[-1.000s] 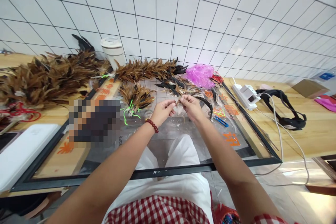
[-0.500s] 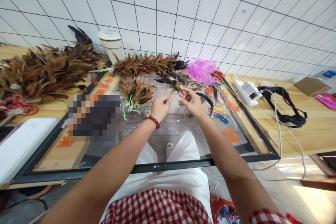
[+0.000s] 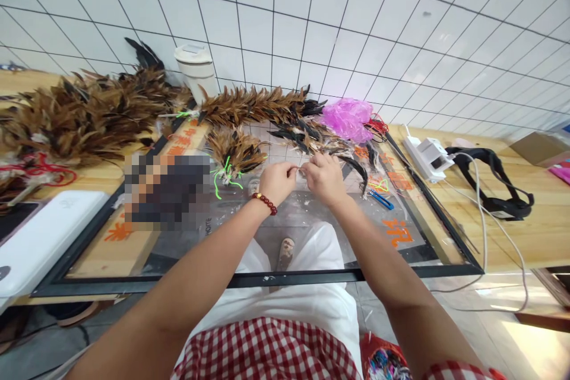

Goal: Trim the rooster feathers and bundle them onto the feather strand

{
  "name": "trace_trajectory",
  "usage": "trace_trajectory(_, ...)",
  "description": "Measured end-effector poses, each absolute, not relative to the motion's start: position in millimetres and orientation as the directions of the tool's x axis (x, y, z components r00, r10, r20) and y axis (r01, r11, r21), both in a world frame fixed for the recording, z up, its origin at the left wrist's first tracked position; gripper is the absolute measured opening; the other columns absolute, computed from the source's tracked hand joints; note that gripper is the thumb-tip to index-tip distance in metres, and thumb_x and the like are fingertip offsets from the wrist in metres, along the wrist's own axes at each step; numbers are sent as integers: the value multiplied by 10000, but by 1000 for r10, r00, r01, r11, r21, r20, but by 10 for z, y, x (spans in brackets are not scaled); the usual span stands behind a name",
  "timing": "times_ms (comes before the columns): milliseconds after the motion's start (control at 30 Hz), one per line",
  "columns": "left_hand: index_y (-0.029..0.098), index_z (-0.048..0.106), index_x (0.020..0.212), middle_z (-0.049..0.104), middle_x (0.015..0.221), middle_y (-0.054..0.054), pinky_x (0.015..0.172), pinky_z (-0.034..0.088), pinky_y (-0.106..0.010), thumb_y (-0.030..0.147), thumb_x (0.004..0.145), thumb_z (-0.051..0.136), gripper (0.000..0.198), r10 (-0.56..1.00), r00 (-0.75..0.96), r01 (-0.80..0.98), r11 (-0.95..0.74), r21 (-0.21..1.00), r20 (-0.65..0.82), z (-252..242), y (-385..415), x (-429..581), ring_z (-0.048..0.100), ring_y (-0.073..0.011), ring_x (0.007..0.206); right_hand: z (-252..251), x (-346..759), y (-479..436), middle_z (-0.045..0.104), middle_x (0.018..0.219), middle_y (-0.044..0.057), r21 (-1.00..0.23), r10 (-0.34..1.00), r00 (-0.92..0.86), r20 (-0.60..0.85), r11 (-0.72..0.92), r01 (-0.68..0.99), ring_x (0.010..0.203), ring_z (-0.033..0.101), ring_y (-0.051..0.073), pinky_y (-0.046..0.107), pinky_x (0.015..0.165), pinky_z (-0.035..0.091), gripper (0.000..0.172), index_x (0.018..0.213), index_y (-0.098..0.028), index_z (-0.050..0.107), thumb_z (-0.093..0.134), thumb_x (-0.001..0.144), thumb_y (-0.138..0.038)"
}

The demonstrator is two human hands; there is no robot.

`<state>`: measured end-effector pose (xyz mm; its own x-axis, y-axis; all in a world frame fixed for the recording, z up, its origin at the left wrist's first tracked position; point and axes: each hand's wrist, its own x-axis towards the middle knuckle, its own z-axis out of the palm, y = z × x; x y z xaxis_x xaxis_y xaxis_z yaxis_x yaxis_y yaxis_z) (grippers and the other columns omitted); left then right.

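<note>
My left hand (image 3: 276, 181), with a red bead bracelet on the wrist, and my right hand (image 3: 325, 177) meet over a glass tabletop (image 3: 289, 225). Both have their fingers curled together in a pinch on small feathers from the loose pile (image 3: 312, 142) just beyond them; what exactly sits between the fingertips is too small to make out. A small brown feather bunch tied with green string (image 3: 234, 154) lies left of my left hand. A long strip of brown feathers (image 3: 253, 105) stretches along the wall behind.
A big heap of brown feathers (image 3: 75, 116) covers the left bench, with a white cup (image 3: 196, 71) behind it. Pink plastic (image 3: 350, 119), a blue tool (image 3: 381, 199), a white power strip (image 3: 427, 154) with cable, a black strap (image 3: 494, 181) and a white box (image 3: 40, 243) lie around.
My two hands spread a little apart, then came back together lower over the glass. The view has shifted slightly.
</note>
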<state>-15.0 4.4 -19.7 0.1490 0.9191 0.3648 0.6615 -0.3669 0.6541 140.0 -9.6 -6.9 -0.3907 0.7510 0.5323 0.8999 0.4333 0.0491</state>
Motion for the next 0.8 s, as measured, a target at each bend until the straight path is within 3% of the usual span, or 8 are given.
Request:
trace_trajectory(167, 176, 712, 802, 684, 714, -39, 641, 424, -234, 307, 798, 572, 191, 916, 76, 507, -375, 776, 393, -225, 57, -132, 585, -140, 658, -112, 1477, -41, 553, 907, 95, -174, 812, -142, 567, 286, 942, 911, 426, 253, 379, 758, 294, 139, 816, -214, 698, 567, 833, -259)
trace_trajectory(233, 170, 697, 818, 674, 718, -27, 631, 429, -222, 307, 803, 562, 193, 923, 48, 444, -361, 820, 381, -212, 49, -120, 577, -124, 647, -107, 1510, -3, 545, 914, 88, -338, 805, -5, 593, 254, 906, 937, 429, 258, 387, 772, 314, 102, 778, -216, 696, 610, 788, -269)
trace_trajectory(300, 167, 685, 859, 667, 726, -18, 607, 433, -209, 290, 809, 547, 191, 941, 18, 354, -321, 878, 337, -200, 45, -103, 570, -108, 626, -89, 1529, 42, 540, 830, 60, -607, 828, 138, 544, 274, 746, 869, 458, 225, 358, 740, 346, 130, 754, -211, 678, 610, 778, -319)
trace_trajectory(400, 153, 672, 898, 659, 732, -16, 513, 413, -190, 254, 799, 546, 189, 978, 9, 171, -209, 963, 210, -193, 51, -71, 541, -83, 541, -60, 1515, 94, 499, 651, -8, -930, 928, 189, 322, 273, 244, 625, 432, 136, 279, 603, 344, 206, 733, -203, 627, 601, 767, -404)
trace_trajectory(467, 139, 670, 893, 658, 740, -22, 452, 385, -182, 244, 786, 564, 183, 991, 37, 54, -127, 990, 125, -185, 56, -52, 519, -68, 489, -50, 1477, 98, 476, 590, -39, -977, 968, 138, 208, 212, -15, 529, 377, 98, 251, 541, 314, 240, 718, -202, 603, 651, 717, -437)
trace_trajectory(533, 127, 671, 896, 660, 740, -28, 428, 380, -179, 249, 768, 602, 190, 996, 69, -34, -61, 998, 64, -166, 52, -42, 514, -61, 469, -50, 1425, 76, 481, 565, -52, -979, 985, 83, 154, 164, -119, 497, 368, 79, 235, 518, 308, 270, 712, -200, 600, 705, 667, -445)
trace_trajectory(733, 109, 685, 908, 664, 737, -37, 454, 439, -193, 266, 709, 692, 254, 956, 286, -222, 123, 967, -56, -87, -3, -47, 567, -76, 509, -62, 1303, 4, 609, 628, -23, -979, 983, 39, 177, 180, -96, 565, 500, 94, 244, 594, 422, 292, 749, -193, 636, 737, 653, -450)
trace_trajectory(800, 97, 686, 821, 646, 663, -25, 433, 420, -186, 234, 689, 704, 191, 965, 254, -216, 117, 969, -60, -90, -7, -46, 542, -68, 469, -62, 1319, 14, 626, 652, -12, -976, 976, 27, 214, 215, -42, 603, 533, 110, 260, 634, 447, 283, 746, -193, 640, 716, 678, -458)
